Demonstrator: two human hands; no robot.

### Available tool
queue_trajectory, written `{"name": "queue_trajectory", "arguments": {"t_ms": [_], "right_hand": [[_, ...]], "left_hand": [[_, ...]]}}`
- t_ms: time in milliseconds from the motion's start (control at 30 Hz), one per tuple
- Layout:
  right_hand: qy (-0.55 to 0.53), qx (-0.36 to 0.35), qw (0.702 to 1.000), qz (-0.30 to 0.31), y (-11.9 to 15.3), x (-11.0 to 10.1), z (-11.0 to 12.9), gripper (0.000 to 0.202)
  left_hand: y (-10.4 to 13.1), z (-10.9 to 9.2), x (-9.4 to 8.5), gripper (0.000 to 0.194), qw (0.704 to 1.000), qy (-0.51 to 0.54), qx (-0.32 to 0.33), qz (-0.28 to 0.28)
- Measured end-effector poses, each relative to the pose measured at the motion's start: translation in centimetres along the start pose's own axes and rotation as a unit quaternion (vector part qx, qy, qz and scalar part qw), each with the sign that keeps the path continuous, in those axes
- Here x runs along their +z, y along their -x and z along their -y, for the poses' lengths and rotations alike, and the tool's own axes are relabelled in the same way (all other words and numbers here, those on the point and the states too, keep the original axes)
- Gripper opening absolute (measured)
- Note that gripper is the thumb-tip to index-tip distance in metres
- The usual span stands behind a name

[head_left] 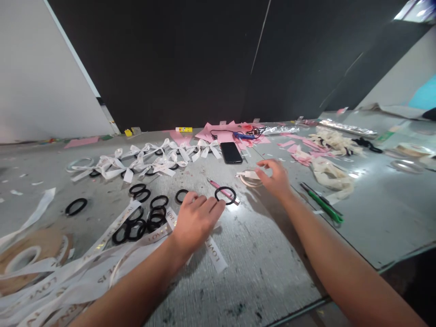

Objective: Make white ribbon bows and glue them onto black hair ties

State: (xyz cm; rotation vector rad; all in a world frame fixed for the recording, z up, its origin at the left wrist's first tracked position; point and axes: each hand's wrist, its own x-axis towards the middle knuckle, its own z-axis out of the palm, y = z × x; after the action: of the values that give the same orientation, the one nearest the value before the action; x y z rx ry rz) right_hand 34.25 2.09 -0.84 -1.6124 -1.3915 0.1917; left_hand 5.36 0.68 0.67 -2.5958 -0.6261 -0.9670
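Note:
My left hand [199, 219] is closed over the table, its fingers curled against a black ring [225, 195] whose near edge meets the fingertips. A printed white ribbon [215, 254] sticks out below that hand. My right hand [275, 178] reaches a roll of narrow tape [251, 179], with thumb and forefinger at its white end; whether they pinch it is hard to tell. Under the black ring lies a pink pen-like tool [221, 188]. Several loose black rings [159, 213] are piled left of my left hand, beside long printed ribbons [136, 254].
Behind the rings are white ribbon bows [136, 161]. A black phone [231, 153] lies near pink paper [218, 131] and a yellow tube [184, 130]. To the right are a green cutter [325, 206] and cream ribbon [330, 177]. A large ribbon roll [47, 245] sits at left.

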Motion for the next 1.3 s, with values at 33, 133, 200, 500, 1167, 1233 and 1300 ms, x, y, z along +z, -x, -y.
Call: {"name": "queue_trajectory", "arguments": {"t_ms": [33, 133, 200, 500, 1167, 1233, 1300], "right_hand": [[-0.016, 0.001, 1.0, 0.013, 0.5, 0.2, 1.0, 0.032], [-0.101, 0.019, 0.986, 0.128, 2.6, 1.1, 4.2, 0.049], [-0.215, 0.084, 0.945, 0.231, 4.0, 1.9, 6.1, 0.05], [-0.345, 0.209, 0.897, 0.181, 5.8, 3.2, 8.7, 0.035], [-0.384, 0.202, 0.894, 0.114, 7.3, 4.5, 9.1, 0.034], [-0.387, 0.196, 0.895, 0.106, 7.3, 4.5, 9.4, 0.033], [-0.396, 0.197, 0.892, 0.093, 7.3, 4.4, 9.7, 0.032]], "left_hand": [[-0.1, 0.2, -0.2, 0.021, 1.0, -0.002, 0.003, -0.008], [-0.4, 1.1, -0.7, 0.022, 1.0, -0.009, 0.021, -0.013], [-0.4, 1.6, -0.9, 0.022, 0.999, -0.015, 0.04, -0.009], [-1.5, 2.6, -2.2, 0.018, 0.995, 0.03, -0.046, 0.078], [-3.2, 4.4, -6.3, 0.014, 0.895, 0.267, -0.112, 0.34], [-3.6, 4.5, -6.9, 0.012, 0.926, 0.279, -0.105, 0.23], [-3.8, 4.4, -7.2, 0.011, 0.938, 0.3, -0.067, 0.163]]}}
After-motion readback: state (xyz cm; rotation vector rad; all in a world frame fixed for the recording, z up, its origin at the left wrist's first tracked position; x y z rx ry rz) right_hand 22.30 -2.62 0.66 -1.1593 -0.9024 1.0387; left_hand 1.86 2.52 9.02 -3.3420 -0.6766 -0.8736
